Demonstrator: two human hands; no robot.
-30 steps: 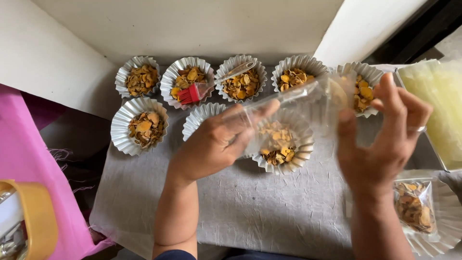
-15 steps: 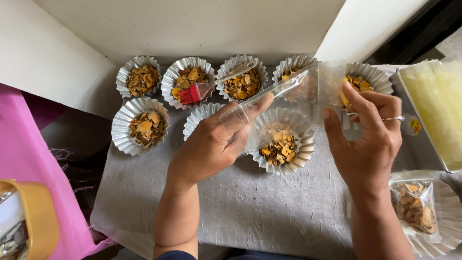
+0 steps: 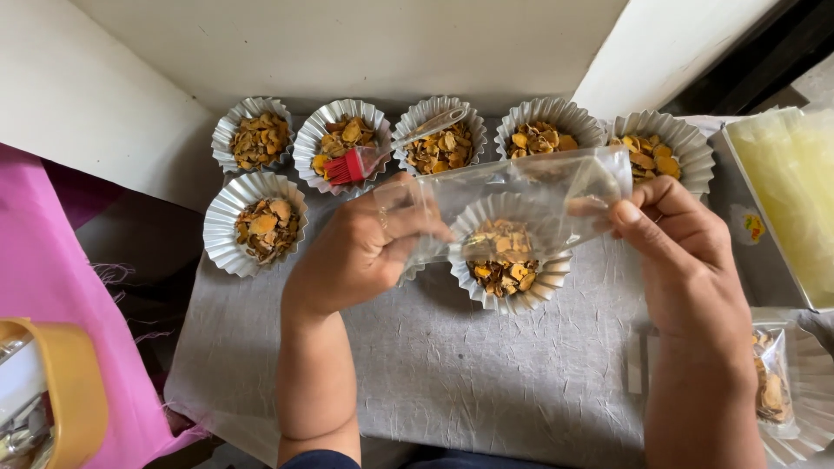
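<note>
Pinched at both ends: fingers of the left hand (image 3: 360, 252) closed on one end of a clear plastic pouch (image 3: 521, 195), fingers of the right hand (image 3: 686, 260) closed on the other, thumb on the near face. Pulled flat and held level between the two grips, likely so that the thin film stays taut and workable rather than sagging. Empty, as far as can be told through the plastic.

Directly under the pouch, a fluted foil cup of yellow-brown dried slices (image 3: 508, 260), standing toward the middle of the desk (image 3: 434, 373), partly seen through the film; kept close beneath, apparently so that anything dropped lands back in it or on the grey cloth.

Farther out, five more filled foil cups (image 3: 261, 139) lined along the far edge of the desk and one at the left edge (image 3: 256, 224), set in a row so each stays reachable. Across the second and third cups of the row, a red silicone brush (image 3: 365, 161), resting with its clear handle on the rims, off the cloth.

At the right edge, a tray of pale clear bags (image 3: 786, 191); near the right corner, an already filled pouch (image 3: 769, 386) lying in a foil dish.
</note>
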